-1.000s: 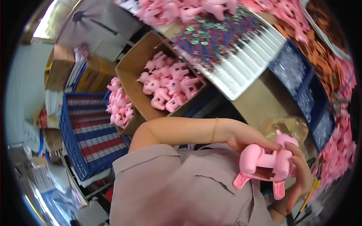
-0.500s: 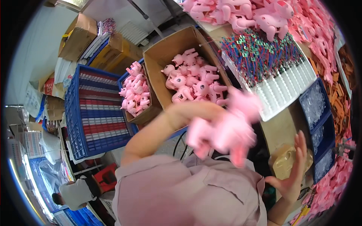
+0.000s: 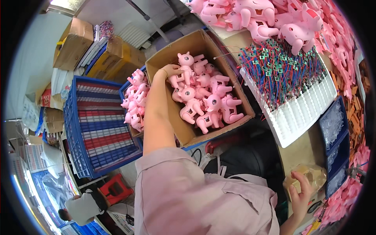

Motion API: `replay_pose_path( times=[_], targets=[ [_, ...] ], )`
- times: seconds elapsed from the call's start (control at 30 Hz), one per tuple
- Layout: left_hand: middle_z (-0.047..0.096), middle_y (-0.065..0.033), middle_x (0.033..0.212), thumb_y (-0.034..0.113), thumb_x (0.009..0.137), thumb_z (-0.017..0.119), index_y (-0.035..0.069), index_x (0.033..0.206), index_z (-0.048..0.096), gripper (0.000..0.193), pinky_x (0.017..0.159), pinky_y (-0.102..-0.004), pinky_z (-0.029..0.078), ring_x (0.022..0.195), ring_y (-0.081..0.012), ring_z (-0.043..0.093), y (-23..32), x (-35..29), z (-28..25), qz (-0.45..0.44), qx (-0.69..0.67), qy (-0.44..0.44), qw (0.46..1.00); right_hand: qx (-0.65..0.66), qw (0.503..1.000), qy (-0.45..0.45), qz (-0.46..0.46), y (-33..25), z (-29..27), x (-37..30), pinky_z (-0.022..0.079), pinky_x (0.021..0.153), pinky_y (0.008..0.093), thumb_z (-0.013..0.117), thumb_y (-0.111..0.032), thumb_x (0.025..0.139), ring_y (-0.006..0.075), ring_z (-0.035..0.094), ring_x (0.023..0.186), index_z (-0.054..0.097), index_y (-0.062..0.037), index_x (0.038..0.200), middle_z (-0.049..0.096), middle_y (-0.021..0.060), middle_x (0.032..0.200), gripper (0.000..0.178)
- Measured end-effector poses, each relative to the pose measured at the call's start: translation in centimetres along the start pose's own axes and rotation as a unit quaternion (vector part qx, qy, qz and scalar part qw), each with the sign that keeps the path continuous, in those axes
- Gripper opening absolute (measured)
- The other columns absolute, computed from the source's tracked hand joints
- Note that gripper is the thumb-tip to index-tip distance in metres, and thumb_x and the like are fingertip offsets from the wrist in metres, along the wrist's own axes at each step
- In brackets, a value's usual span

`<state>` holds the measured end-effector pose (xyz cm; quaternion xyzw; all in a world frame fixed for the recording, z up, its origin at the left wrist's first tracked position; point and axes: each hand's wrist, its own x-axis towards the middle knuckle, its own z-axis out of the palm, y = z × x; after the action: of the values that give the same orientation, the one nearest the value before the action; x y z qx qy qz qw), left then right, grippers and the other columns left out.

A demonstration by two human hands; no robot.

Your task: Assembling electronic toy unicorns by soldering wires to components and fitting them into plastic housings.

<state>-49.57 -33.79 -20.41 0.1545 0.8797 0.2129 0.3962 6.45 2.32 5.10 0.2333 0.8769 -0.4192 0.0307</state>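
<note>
The left hand (image 3: 169, 71) is now stretched out into the cardboard box (image 3: 188, 135) to the person's left, where a second ago both hands held one pink toy animal (image 3: 184, 66) close to the body by the worktop (image 3: 301, 150). That toy now stands among the other pink animals in the box; the fingers curl around its body, and whether they grip it or are letting go cannot be told. The right hand (image 3: 300, 196) has come away empty, fingers spread, hovering near a clear plastic bag (image 3: 313, 174) at the worktop edge. Judging by this, one finished piece is being set down in the box
</note>
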Motion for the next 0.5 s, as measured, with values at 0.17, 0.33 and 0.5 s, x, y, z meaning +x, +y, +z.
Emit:
replay_pose_path(
  times=[0.17, 0.33, 0.5],
  targets=[
    [0.053, -0.0112, 0.134, 0.058, 0.088, 0.050, 0.016, 0.141, 0.044, 0.067, 0.096, -0.0454, 0.045, 0.117, -0.0309, 0.054, -1.4, 1.9, -1.8, -0.143, 0.043, -0.051, 0.987, -0.003, 0.999, -0.044, 0.024, -0.5, 1.2, 1.1, 0.045, 0.088, 0.0337, 0.064, -0.003, 0.074, 0.0269, 0.062, 0.099, 0.062, 0.0009, 0.108, 0.065, 0.0138, 0.105, 0.034],
    [0.053, -0.0169, 0.131, 0.050, 0.088, 0.050, 0.012, 0.134, 0.045, 0.060, 0.099, -0.0434, 0.042, 0.119, -0.0379, 0.049, -0.9, 0.7, 3.5, -0.079, 0.376, 0.243, 0.891, -0.050, 0.998, -0.012, -0.029, -2.0, 1.0, 1.9, 0.047, 0.086, 0.0359, 0.069, -0.003, 0.073, 0.0316, 0.061, 0.099, 0.063, -0.0013, 0.107, 0.065, 0.0149, 0.109, 0.034],
    [0.067, -0.0183, 0.092, 0.057, 0.081, 0.056, 0.003, 0.096, 0.066, 0.057, 0.075, -0.0477, 0.052, 0.086, -0.0366, 0.065, 5.4, -1.3, 7.0, 0.005, 0.274, 0.355, 0.894, -0.065, 0.997, 0.031, -0.012, -1.1, 0.8, 0.9, 0.046, 0.086, 0.0364, 0.067, -0.007, 0.077, 0.0305, 0.061, 0.096, 0.063, -0.0025, 0.106, 0.065, 0.0122, 0.105, 0.030]
  ],
)
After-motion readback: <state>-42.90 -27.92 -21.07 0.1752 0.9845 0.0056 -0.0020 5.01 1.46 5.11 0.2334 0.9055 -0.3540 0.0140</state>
